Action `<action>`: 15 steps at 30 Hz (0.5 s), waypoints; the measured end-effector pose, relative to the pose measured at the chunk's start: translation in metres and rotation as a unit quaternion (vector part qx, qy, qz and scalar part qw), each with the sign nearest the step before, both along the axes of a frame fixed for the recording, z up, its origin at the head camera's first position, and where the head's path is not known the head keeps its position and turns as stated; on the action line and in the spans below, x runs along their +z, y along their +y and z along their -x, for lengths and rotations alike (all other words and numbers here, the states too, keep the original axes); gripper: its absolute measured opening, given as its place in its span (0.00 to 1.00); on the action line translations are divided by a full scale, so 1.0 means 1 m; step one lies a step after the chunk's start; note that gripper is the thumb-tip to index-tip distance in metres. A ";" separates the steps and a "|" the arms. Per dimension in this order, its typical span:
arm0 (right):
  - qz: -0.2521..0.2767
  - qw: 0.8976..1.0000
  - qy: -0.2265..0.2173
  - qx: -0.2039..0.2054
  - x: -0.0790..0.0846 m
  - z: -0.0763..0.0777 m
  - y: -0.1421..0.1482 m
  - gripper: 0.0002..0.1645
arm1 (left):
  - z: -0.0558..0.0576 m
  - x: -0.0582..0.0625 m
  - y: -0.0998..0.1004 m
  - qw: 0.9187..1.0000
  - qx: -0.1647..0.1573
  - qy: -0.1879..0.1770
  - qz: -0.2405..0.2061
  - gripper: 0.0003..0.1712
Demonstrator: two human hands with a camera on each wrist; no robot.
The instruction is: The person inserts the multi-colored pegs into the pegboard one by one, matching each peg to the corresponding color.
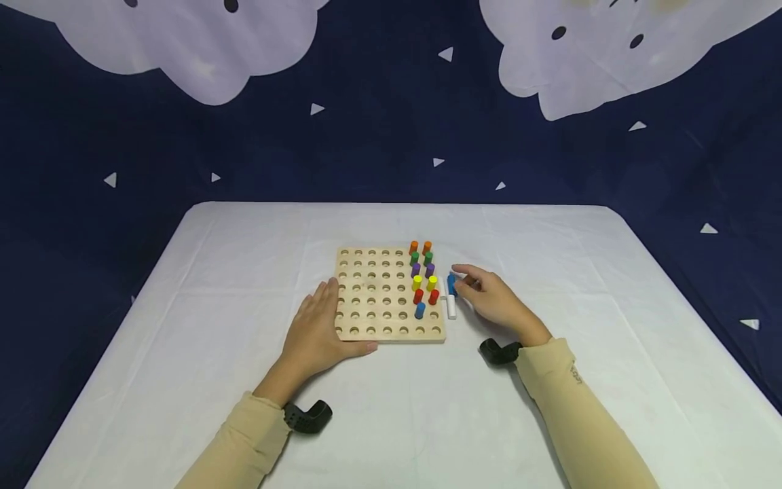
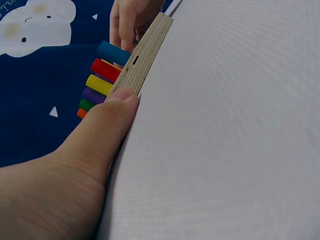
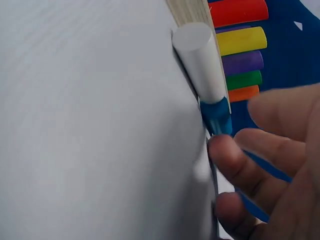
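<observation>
A square wooden pegboard (image 1: 370, 295) lies on the table. Its two right-hand columns hold upright pegs in orange, green, purple, yellow and red, plus a single blue peg (image 1: 419, 310) nearer the front. My left hand (image 1: 318, 333) rests along the board's left side, fingers straight, with the thumb (image 2: 117, 107) against the front edge. To the right of the board, a loose blue peg (image 1: 452, 284) lies beyond a white peg (image 1: 451, 307). My right hand (image 1: 491, 295) is at the blue peg with fingers apart; a fingertip (image 3: 225, 150) appears to touch its end.
A white cloth covers the table (image 1: 244, 258). Behind it hangs a dark blue backdrop (image 1: 379, 149) with clouds and small triangles. Black wrist cameras are worn on the left wrist (image 1: 308, 416) and the right wrist (image 1: 499, 352).
</observation>
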State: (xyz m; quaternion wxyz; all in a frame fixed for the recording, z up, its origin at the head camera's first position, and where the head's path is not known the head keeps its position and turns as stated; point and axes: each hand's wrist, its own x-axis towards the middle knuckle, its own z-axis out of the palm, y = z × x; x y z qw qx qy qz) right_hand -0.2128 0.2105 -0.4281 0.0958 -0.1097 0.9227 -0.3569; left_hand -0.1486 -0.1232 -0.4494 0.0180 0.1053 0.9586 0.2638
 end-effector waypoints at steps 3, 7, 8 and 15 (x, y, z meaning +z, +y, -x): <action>-0.022 0.999 0.014 0.019 -0.003 0.004 -0.001 0.29 | 0.001 0.000 0.000 1.000 -0.001 0.001 -0.001 0.84; -0.040 0.998 0.027 0.028 -0.003 0.005 -0.003 0.28 | 0.001 0.000 0.000 1.000 -0.002 0.000 -0.002 0.84; -0.037 0.999 0.028 0.026 -0.003 0.005 -0.003 0.27 | 0.001 0.000 0.000 1.000 -0.002 0.000 -0.002 0.84; 0.011 1.000 0.019 -0.018 0.000 0.000 -0.004 0.22 | 0.001 0.001 0.000 1.000 -0.003 0.003 0.001 0.84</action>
